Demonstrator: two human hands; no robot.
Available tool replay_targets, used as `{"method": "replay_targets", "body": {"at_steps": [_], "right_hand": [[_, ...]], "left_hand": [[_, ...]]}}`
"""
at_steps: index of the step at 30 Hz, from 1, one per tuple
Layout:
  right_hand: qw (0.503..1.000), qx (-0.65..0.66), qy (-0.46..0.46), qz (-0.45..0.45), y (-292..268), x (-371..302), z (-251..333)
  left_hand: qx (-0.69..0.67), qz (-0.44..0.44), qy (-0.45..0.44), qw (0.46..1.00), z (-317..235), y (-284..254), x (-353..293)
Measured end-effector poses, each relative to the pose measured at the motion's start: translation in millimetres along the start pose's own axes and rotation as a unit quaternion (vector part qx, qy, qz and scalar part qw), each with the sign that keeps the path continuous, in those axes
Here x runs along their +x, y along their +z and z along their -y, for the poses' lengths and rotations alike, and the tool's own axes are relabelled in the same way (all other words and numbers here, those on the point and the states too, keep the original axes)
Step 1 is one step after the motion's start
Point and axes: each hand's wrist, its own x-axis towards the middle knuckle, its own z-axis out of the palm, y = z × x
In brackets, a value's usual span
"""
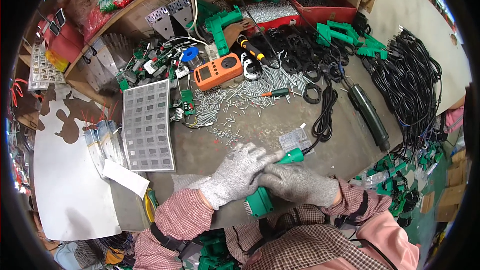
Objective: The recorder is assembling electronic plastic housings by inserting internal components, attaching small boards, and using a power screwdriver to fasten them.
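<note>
Both my hands wear grey knit gloves and meet over a green plastic tool housing (259,203) near the bench's front edge. My left hand (239,174) lies across it from the left, fingers bent over its middle. My right hand (300,184) wraps it from the right, thumb toward my left fingers. The gloves hide the housing's middle; its narrow green end (292,156) sticks out beyond them. From that end a black cord (324,122) runs to a coil on the bench. A small clear plastic bag (294,140) lies just past the narrow end.
Loose screws (220,102) spread over the bench behind my hands, with a green-handled screwdriver (276,92) among them. An orange meter (218,71) stands behind. A sheet of labels (147,126) lies left; an electric screwdriver (368,115) and bundled black cords (407,80) lie right.
</note>
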Motion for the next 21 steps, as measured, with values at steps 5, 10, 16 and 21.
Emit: {"method": "replay_targets", "body": {"at_steps": [5, 10, 16, 21], "right_hand": [[0.934, 0.055, 0.212, -0.282, -36, -47, -28], [0.748, -0.405, 0.45, -0.272, -100, -142, -96], [0.787, 0.042, 0.441, -0.429, -148, -153, -115], [0.645, 0.481, 0.087, -0.588, -100, -15, -33]], "left_hand": [[0.027, -0.066, -0.069, 0.995, -11, -12, -5], [0.065, -0.044, -0.086, 0.993, -28, -9, 1], [-0.008, 0.036, -0.135, 0.99, -44, 4, 12], [0.008, -0.012, -0.145, 0.989, -40, 18, 23]]}}
